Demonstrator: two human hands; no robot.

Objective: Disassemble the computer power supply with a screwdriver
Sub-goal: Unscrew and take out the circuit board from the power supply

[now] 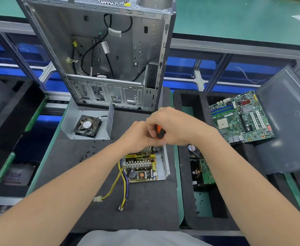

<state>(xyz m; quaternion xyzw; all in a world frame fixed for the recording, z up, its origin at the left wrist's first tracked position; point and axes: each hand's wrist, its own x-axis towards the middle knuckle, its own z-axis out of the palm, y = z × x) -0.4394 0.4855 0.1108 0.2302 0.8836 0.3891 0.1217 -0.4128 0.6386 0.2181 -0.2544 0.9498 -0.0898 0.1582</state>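
Black mat (85, 174) before green bench (234, 18); right hand (179, 128) and left hand (136, 136) clamped on screwdriver (160, 132) over power supply (142, 167).

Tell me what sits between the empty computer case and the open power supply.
Head view: both hands meet there, right hand gripping the orange-black screwdriver, left hand curled beside it.

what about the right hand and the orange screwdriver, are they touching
Touching. The head view shows the right hand with fingers curled round the handle of the orange and black screwdriver, above the open power supply.
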